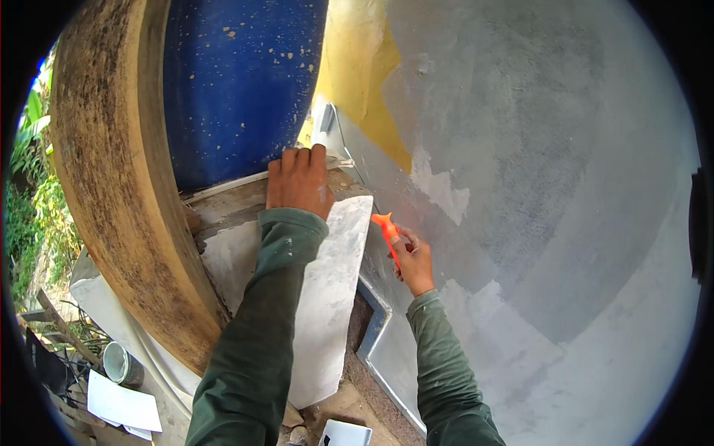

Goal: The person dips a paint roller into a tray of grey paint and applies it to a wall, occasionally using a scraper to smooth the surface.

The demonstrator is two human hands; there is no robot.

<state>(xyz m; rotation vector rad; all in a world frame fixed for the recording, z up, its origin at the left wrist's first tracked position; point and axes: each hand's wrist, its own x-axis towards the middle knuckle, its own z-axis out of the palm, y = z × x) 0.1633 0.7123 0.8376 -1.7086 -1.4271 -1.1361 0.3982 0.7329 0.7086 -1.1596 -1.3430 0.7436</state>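
A grey wall (565, 186) fills the right side of the view, with a yellow patch (364, 82) of paint left near its upper left and paler grey bands lower down. To the left stands a blue drum (238, 82) speckled with paint, and left of that a broad, stained curved rim (111, 178) sweeps down towards the bottom. Between drum and wall lies a ledge (223, 208), and on it a pale slab (331, 297) leans lengthwise, its long axis running from the drum down towards the viewer. A metal strip (372, 327) edges the wall's foot just beside the slab.

The left hand (299, 182) lies flat on the ledge's far edge, fingers pressed together and hooked over it, right under the drum. The drum and the slab crowd the narrow gap beside the wall.

The right hand (413, 260) is closed around an orange tool (387, 230), held close against the wall, beside the slab's upper right corner. The tool's long axis runs slantwise, its flared tip pointing up and left; the lower part is hidden in the fist.

At the lower left, well below, sit a small pot (121, 364) and a white sheet (123, 405).
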